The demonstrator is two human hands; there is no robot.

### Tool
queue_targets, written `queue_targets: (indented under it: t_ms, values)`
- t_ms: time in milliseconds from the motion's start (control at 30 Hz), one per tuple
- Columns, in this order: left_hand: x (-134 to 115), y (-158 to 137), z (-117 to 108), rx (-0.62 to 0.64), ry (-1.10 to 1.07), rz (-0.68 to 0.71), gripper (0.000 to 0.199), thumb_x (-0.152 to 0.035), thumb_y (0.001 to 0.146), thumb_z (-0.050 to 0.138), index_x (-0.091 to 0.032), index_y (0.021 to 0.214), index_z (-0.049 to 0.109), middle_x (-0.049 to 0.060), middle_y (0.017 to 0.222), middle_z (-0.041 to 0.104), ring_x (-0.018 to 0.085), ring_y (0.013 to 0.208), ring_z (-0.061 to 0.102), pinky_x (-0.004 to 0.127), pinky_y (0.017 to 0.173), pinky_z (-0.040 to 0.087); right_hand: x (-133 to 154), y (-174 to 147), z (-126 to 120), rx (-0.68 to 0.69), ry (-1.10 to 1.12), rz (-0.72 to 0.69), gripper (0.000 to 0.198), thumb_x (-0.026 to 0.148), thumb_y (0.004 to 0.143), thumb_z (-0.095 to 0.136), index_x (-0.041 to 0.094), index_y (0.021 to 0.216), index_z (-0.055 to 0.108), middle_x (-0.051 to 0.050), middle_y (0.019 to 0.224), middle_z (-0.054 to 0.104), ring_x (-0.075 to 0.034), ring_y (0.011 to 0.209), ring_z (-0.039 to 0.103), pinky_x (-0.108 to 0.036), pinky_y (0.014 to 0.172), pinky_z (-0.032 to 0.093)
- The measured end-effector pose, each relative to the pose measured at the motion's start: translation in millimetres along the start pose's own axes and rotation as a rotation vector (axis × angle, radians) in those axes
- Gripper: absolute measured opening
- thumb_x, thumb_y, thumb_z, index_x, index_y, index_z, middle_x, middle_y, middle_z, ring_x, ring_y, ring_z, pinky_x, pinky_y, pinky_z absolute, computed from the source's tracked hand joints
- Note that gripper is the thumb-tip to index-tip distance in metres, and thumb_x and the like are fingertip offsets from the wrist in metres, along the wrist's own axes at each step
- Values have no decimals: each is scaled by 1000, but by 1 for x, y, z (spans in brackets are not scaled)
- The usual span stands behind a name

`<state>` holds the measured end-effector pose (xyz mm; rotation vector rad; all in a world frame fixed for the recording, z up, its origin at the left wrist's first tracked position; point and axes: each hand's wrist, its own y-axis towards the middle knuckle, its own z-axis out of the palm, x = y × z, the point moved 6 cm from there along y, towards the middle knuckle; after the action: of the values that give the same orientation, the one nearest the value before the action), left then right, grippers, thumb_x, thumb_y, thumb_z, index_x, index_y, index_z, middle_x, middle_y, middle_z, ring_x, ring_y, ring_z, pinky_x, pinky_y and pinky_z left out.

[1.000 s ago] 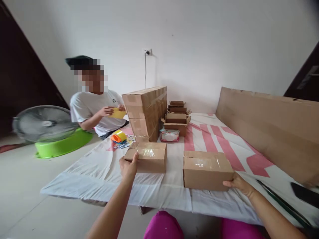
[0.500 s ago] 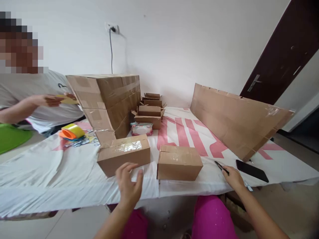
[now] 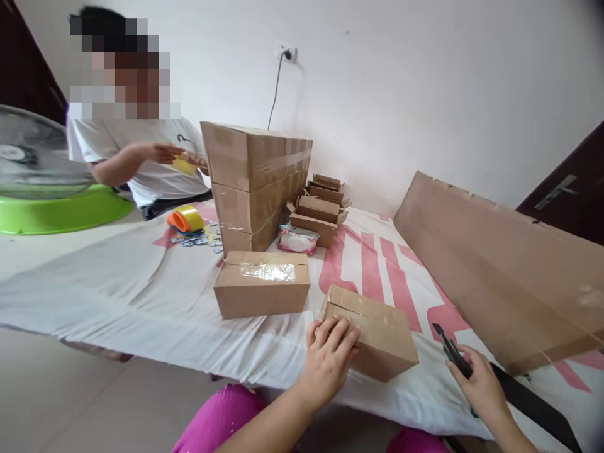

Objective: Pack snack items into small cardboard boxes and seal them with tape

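Close to the table's front edge is a closed cardboard box [image 3: 384, 333] with tape along its top. My left hand [image 3: 329, 358] grips its near left end, fingers bent over the top edge. The thumb is hidden. To the right of this box, my right hand [image 3: 481, 384] is closed around a black box cutter [image 3: 455, 358], whose dark tip points away from me and up to the left. The cutter's tip is apart from the box. A second closed box [image 3: 264, 286], with shiny tape on top, sits to the left.
Stacked boxes [image 3: 267, 182] stand behind, with open cartons [image 3: 321, 214] and a wipes packet [image 3: 298, 240] beside them. A large cardboard sheet [image 3: 500, 264] leans at right near a black phone [image 3: 542, 409]. Tape rolls [image 3: 186, 219] lie left, before a person [image 3: 155, 157] holding something yellow.
The view has swung left. My left hand has come down from the air onto the right-hand box, which now sits at an angle. My right hand still holds the box cutter.
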<state>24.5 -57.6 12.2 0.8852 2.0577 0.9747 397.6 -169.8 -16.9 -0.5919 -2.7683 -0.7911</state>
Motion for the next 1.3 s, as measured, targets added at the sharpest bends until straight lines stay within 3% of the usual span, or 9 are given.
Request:
queue_targets:
  t_ms: [133,267,333,433,567,733,1300]
  values:
    - [4,3,2,-10,-26,-34,28,-31,88,61,-28,115,65,4,113,68,23,110,54,41,102,26,121,35,-32,53,65,-326,37,45,88,52,24,119,54,-6,106,69,-22,94,68,-32,76,56]
    - [3,5,2,-27,10,-36,28,-32,86,64,-29,114,66,3,112,67,21,108,54,39,101,28,244,45,-35,158,-60,-803,40,22,96,43,30,135,49,-3,112,68,-17,93,67,-28,76,54]
    - [3,4,2,-30,22,-34,28,-33,85,64,-30,113,66,2,112,67,21,108,55,39,101,28,281,46,-29,150,-102,-953,42,14,95,41,26,135,51,-5,108,69,-16,89,66,-27,75,53]
    - [4,5,1,-24,11,-32,27,-34,87,63,-30,113,66,1,112,67,20,107,54,38,100,27,307,48,-17,139,-152,-1084,42,9,92,42,22,130,56,-6,102,69,-16,84,64,-28,72,51]
    - [6,6,0,-2,-2,-21,27,-34,88,62,-29,114,66,1,112,68,20,106,54,37,98,28,308,51,-12,123,-259,-1177,46,5,87,47,21,129,57,-7,104,68,-17,80,62,-31,70,48]
    - [7,5,1,-5,-20,-33,28,-34,87,63,-30,115,65,1,111,68,20,107,55,38,99,27,290,50,-27,156,-368,-1219,49,0,85,43,21,127,58,-7,98,68,-17,78,59,-32,67,44]
    - [6,3,3,-17,-41,-43,27,-30,88,61,-28,115,66,4,112,68,23,108,54,40,104,25,201,42,-63,189,-403,-1055,60,-5,83,33,25,129,58,-5,99,69,-17,83,61,-33,70,47]
